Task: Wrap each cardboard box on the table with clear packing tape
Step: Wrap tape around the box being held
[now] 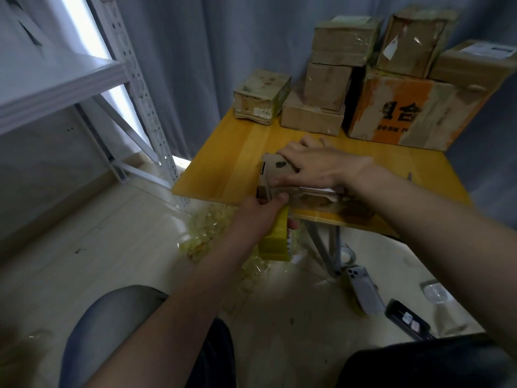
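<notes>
A small worn cardboard box (275,169) lies at the near edge of the yellow table (229,161). My right hand (310,166) lies on top of it with fingers spread flat, thumb along the near side. Just below the table edge, my left hand (263,211) grips a roll of yellowish packing tape (275,242), its thumb up against the box's near face. Tape seems to run from the roll to the box, but blur hides it.
Several taped cardboard boxes (324,116) are stacked at the table's far side, the largest orange-printed (402,119). A grey metal shelf (64,77) stands left. Crumpled tape scraps (207,233), a phone (362,289) and a dark device (405,322) lie on the floor.
</notes>
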`<state>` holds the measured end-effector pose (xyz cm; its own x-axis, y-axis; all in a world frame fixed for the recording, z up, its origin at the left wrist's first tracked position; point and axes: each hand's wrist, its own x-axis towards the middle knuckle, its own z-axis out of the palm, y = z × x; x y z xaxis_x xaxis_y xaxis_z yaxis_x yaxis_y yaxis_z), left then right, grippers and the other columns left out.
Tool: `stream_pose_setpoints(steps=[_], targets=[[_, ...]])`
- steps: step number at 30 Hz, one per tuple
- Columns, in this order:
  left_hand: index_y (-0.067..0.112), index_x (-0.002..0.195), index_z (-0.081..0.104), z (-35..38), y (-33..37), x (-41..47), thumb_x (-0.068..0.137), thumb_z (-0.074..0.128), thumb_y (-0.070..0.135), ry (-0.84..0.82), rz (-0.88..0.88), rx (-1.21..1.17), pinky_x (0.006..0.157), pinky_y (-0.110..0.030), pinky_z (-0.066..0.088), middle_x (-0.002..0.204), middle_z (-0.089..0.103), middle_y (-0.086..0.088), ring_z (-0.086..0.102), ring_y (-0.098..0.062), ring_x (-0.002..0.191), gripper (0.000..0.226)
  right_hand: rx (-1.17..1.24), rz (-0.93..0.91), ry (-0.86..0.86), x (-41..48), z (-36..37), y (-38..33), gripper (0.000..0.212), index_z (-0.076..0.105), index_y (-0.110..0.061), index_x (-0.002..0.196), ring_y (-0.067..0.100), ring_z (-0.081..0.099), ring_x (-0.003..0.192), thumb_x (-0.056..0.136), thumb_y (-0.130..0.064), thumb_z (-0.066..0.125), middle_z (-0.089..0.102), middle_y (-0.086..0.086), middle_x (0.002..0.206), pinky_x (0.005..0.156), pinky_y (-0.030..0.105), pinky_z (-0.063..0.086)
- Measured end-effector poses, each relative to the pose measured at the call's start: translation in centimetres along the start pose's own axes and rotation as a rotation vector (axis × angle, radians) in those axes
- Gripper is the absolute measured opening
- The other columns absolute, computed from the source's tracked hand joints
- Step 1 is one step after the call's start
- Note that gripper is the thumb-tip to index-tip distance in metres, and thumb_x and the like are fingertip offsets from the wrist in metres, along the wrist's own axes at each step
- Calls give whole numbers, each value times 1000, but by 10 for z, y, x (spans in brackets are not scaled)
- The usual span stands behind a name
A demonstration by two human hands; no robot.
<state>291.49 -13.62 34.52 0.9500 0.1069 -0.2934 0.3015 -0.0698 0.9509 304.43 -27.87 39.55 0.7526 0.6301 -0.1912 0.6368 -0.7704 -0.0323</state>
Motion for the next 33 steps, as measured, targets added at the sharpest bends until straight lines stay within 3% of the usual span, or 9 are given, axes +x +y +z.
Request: stream_pose_setpoints(steps=[4,7,10,13,16,24,28,30,33], targets=[[10,115,68,0,2,-4,103,58,36,-43,-35,-25,65,-29,63,85,79,-11,74,-18,69,30,-33,226,309,-16,3,-19,102,35,-29,152,33,35,135,75,-96,40,45,2,145,111,58,25],[15,120,65,-2,3,-13,103,57,33,-101,-87,-23,58,-29,62,92,80,-8,76,-18,72,26,353,217,759,-55,14,-47,35,59,-23,97,12,56,82,93,-57,66,61,-7,87,70,34,45],[14,124,63,0,7,-23,94,60,20,-149,-143,-88,89,-54,60,107,77,-11,77,-35,87,30,619,372,519,-97,34,-63,55,62,-18,62,6,52,48,100,-56,55,57,-5,53,53,30,39],[9,118,64,4,8,-30,75,59,12,-150,-150,-72,91,-55,59,112,71,-13,73,-35,92,44,812,399,228,-120,57,-76,60,76,-16,75,12,68,66,99,-65,49,74,-1,68,63,31,48],[11,111,58,12,8,-42,77,55,6,-171,-162,-53,68,-36,56,98,63,-8,64,-26,85,34,1113,408,250,-118,68,-86,51,75,-1,88,20,62,68,101,-46,55,67,7,73,66,34,42],[13,130,49,-12,14,-53,96,56,27,-135,-161,368,84,-45,60,107,75,-5,77,-27,85,38,1558,473,378,-128,70,-91,29,76,-11,84,22,75,79,96,-35,66,77,4,76,68,34,58],[23,143,39,-30,2,-41,87,68,25,309,505,980,90,-48,55,126,61,0,60,-27,112,63,1649,373,323,-135,69,-93,28,68,1,95,31,67,51,106,-20,55,71,18,66,50,31,57],[23,149,41,-33,-9,-24,75,76,22,249,820,1258,105,-51,47,152,45,0,40,-29,140,82,1618,317,341,-136,73,-92,29,66,9,105,32,67,52,104,-18,56,70,23,69,53,32,57],[26,158,26,-32,-22,2,70,86,36,119,812,1440,119,-58,29,166,24,7,16,-24,156,107,1485,257,377,-142,76,-94,21,67,6,99,22,68,53,102,-13,58,70,14,64,57,25,56]])
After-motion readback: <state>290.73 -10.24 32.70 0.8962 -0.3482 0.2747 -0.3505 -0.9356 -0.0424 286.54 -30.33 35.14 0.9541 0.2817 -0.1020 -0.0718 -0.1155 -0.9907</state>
